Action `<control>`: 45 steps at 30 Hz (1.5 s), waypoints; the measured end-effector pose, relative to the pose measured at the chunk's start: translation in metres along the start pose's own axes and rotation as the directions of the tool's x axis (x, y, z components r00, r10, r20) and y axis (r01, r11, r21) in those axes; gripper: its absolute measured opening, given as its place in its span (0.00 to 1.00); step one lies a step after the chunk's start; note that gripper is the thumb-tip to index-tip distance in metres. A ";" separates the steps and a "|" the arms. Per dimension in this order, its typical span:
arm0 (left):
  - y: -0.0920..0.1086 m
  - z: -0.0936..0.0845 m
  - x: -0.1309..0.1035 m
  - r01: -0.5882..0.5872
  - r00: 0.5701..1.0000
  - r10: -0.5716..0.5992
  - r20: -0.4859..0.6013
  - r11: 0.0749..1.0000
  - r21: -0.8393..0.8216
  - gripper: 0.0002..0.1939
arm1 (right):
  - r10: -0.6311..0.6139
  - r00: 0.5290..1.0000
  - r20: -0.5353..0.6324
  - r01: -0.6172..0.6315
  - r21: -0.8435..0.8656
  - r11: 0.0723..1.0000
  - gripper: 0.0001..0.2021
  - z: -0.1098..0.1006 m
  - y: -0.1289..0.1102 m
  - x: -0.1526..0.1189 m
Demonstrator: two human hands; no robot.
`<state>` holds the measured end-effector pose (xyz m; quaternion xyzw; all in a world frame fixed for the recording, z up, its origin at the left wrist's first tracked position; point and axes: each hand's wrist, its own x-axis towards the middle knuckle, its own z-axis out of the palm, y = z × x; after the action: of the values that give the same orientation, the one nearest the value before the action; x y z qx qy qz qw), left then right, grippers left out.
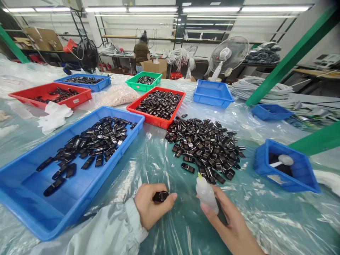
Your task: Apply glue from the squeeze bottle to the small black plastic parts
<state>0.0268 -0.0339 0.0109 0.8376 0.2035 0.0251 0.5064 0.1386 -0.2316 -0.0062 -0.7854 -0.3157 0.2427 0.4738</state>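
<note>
In the head view, the left hand point(150, 209) comes in from the lower edge in a pale sleeve point(111, 230), curled into a loose fist, with a small black plastic piece point(160, 196) pinched between thumb and fingers. Just to its right, the right hand point(231, 223) reaches up from the bottom edge, wrist cut off by the frame, fingers wrapped around a small white squeeze bottle point(206, 193) held upright, nozzle tip up. Both hands hover close over the bench point(265, 219), which is covered in clear film. Beyond the hands lies a loose pile of black pieces point(205, 147); left of the left hand stands a blue tray point(32, 209) holding more. The black piece's shape is mostly hidden by the fingers. The small blue bin point(292, 177) to the right holds something hard to make out.
</note>
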 end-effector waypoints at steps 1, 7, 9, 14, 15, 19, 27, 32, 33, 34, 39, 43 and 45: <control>0.001 -0.001 -0.001 -0.035 0.999 0.035 0.013 0.999 -0.008 0.22 | 0.017 1.000 -0.014 -0.017 0.028 0.999 0.21 0.000 -0.002 -0.002; -0.001 -0.003 -0.003 -0.340 0.940 0.335 -0.060 0.923 -0.178 0.17 | -0.108 0.991 -0.083 0.114 0.062 0.992 0.15 -0.003 -0.011 -0.009; -0.004 -0.003 -0.002 -0.356 0.934 0.350 -0.064 0.910 -0.214 0.14 | -0.214 0.976 -0.039 0.215 0.014 0.977 0.13 -0.006 -0.008 -0.008; -0.007 -0.007 0.000 -0.370 0.929 0.354 -0.110 0.906 -0.206 0.11 | -0.266 0.963 -0.045 0.264 -0.056 0.963 0.13 -0.010 -0.002 -0.009; -0.007 -0.008 0.001 -0.371 0.928 0.353 -0.121 0.907 -0.198 0.10 | -0.254 0.966 -0.037 0.252 -0.049 0.966 0.13 -0.010 -0.001 -0.010; -0.006 -0.010 0.001 -0.368 0.928 0.347 -0.136 0.911 -0.188 0.10 | -0.196 0.981 -0.003 0.196 -0.009 0.981 0.14 -0.011 0.001 -0.011; -0.005 -0.009 -0.002 -0.386 0.922 0.369 -0.118 0.905 -0.179 0.10 | -0.118 0.993 0.022 0.118 -0.020 0.993 0.14 -0.012 0.007 -0.016; -0.006 -0.009 -0.002 -0.456 0.890 0.449 -0.078 0.878 -0.145 0.11 | -0.058 0.998 0.003 0.058 -0.001 0.998 0.14 -0.012 0.002 -0.015; -0.007 -0.009 -0.002 -0.489 0.872 0.485 -0.069 0.861 -0.138 0.12 | -0.055 0.998 0.015 0.055 0.016 0.998 0.14 -0.012 0.001 -0.013; -0.007 -0.009 -0.002 -0.524 0.852 0.520 -0.062 0.842 -0.132 0.12 | -0.060 0.998 0.036 0.059 0.038 0.998 0.13 -0.012 0.000 -0.012; -0.008 -0.009 -0.002 -0.583 0.813 0.580 -0.058 0.805 -0.111 0.13 | -0.038 0.999 -0.014 0.040 0.221 0.974 0.15 -0.008 -0.006 -0.008; -0.007 -0.008 -0.004 -0.558 0.830 0.555 -0.055 0.823 -0.108 0.14 | 0.016 0.996 -0.090 0.008 0.267 0.964 0.16 -0.004 -0.010 -0.009; -0.007 -0.008 -0.005 -0.553 0.833 0.551 -0.049 0.826 -0.109 0.13 | 0.021 0.995 -0.096 0.005 0.259 0.966 0.15 -0.004 -0.010 -0.009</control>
<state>0.0182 -0.0257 0.0095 0.8290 -0.0450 0.1886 0.5246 0.1329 -0.2370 0.0055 -0.7290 -0.2546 0.2449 0.5863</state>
